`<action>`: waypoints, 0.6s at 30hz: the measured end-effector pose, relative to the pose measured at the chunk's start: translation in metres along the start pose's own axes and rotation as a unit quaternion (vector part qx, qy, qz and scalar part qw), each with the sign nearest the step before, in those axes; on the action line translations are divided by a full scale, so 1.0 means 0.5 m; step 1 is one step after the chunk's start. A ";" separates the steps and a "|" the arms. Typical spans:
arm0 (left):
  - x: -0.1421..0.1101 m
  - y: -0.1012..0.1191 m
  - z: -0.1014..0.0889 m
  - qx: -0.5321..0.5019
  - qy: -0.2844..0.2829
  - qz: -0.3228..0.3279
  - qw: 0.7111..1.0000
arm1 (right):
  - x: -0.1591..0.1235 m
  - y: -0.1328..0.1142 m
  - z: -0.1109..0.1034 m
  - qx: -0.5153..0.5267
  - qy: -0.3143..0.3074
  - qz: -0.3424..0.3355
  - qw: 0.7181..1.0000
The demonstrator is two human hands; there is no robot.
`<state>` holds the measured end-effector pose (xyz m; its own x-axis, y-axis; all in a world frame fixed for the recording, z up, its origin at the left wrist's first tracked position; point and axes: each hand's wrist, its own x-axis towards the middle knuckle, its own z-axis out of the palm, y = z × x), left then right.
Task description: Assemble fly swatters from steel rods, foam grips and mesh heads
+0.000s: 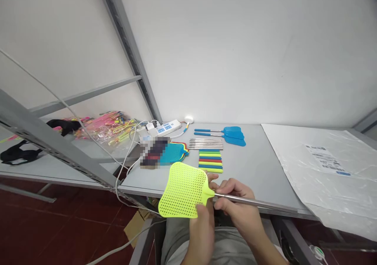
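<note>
Yellow-green perforated plastic swatter head (184,188) is held up in front of the tabletop's near edge, above the person's lap, broad face toward the cam. L hand (203,229) is clamped on it near the neck: thumb on the lower R corner, other fingers partly hidden behind. R hand (240,206) pinches a thin silver metal rod (265,204) btwn thumb & fingers, close to the neck; rod runs off to the R, approx. level. Rod tip meets the neck; can't tell how deep it sits. Hands are just beside each other, R slightly higher.

On the grey tabletop (247,165), beyond the hands: a row of blue, green, yellow & red slim grips (211,160), side by side; behind it, a row of silver metal rods (206,143); farther back, blue swatters (234,135) w/ metal shafts & blue grips, heads overlapping. L of the rows: stack of swatter heads (173,153), blue on top, red & yellow edges showing, partly under a pixelated patch. White power strip (169,128) w/ plugs lies behind the stack. Far R: white plastic sheet (309,186) w/ printed label, hanging over the front edge.
</note>
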<state>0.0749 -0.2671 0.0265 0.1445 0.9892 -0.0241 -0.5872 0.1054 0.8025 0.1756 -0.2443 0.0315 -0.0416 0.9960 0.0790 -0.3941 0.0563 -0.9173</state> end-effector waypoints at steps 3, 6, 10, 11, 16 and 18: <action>0.002 0.012 0.008 -0.031 0.174 0.081 0.981 | -0.006 0.007 -0.005 0.005 -0.044 0.005 0.999; 0.004 0.034 0.003 -0.029 0.211 0.129 0.969 | -0.006 0.010 -0.023 0.049 -0.061 0.011 0.997; -0.002 0.038 0.003 -0.002 0.190 0.153 0.970 | -0.011 0.001 -0.016 0.103 -0.021 0.022 0.994; -0.004 0.035 0.006 -0.001 0.183 0.151 0.971 | -0.013 -0.001 -0.009 0.118 -0.013 0.028 0.993; -0.015 0.037 0.016 0.037 0.146 0.159 0.976 | -0.011 -0.009 0.003 0.137 -0.031 0.050 0.989; -0.014 0.049 0.012 0.045 0.154 0.172 0.972 | -0.011 -0.015 -0.007 0.106 -0.091 0.083 0.987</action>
<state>0.0642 -0.2719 0.0500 -0.3014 0.9494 0.0882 -0.4850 -0.2323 0.8431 0.1822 -0.2502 0.0366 -0.2791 0.9600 0.0208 -0.5505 -0.1422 -0.8226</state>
